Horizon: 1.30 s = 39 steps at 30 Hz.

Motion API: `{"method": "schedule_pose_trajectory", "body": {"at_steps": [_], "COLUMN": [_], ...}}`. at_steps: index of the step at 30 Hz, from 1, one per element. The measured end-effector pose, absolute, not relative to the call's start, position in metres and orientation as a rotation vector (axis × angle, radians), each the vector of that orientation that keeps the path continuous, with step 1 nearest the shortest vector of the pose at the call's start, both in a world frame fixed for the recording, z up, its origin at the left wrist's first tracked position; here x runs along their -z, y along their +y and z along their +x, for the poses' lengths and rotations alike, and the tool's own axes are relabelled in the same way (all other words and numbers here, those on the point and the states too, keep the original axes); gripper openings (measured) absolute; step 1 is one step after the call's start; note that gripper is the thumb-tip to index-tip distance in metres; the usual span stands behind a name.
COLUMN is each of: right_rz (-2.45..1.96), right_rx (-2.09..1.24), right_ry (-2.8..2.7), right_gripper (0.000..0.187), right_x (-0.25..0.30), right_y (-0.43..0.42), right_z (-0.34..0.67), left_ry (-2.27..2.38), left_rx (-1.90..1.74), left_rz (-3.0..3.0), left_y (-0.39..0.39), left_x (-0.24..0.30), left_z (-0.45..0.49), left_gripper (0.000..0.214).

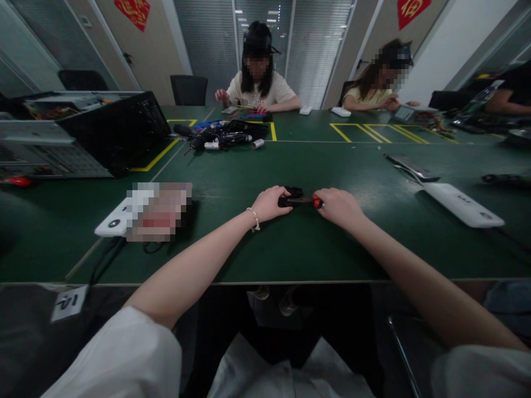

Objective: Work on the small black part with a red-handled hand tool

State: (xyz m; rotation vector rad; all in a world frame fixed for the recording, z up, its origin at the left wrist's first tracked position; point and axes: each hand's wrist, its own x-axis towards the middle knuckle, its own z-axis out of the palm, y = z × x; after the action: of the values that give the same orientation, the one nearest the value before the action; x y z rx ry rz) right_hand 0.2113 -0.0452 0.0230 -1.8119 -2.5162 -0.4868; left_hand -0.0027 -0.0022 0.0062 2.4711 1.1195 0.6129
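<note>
My left hand (270,203) has its fingers closed around a small black part (293,192) just above the green table. In my right hand (339,205) is a red-handled tool (318,202), gripped near its front end. Its narrow metal shaft points left and meets the black part, or lies right against it. Most of the tool's handle is hidden inside my fist. The exact kind of the black part cannot be made out.
An opened computer case (112,132) stands at the left. White power banks (464,205) lie on both sides of the green table (265,254). A pile of black tools and parts (224,134) sits farther back. Two co-workers (265,91) sit opposite; another person's arm shows at the right.
</note>
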Motion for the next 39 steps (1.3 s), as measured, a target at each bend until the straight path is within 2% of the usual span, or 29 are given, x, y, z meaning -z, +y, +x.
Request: {"method": "schedule_pose_trajectory", "body": {"at_steps": [39], "right_rz": [-1.777], "right_rx": [0.516], "right_ry": [-2.513], "right_gripper": [0.019], "right_x": [-0.0223], "right_y": [-0.0448], "right_z": [0.2131], "left_ry": [1.113], "left_rx": [-0.599], "left_rz": [2.445], "left_y": [-0.0043], "left_x": [-0.0101], "left_z": [-0.0031], "left_gripper": [0.028]}}
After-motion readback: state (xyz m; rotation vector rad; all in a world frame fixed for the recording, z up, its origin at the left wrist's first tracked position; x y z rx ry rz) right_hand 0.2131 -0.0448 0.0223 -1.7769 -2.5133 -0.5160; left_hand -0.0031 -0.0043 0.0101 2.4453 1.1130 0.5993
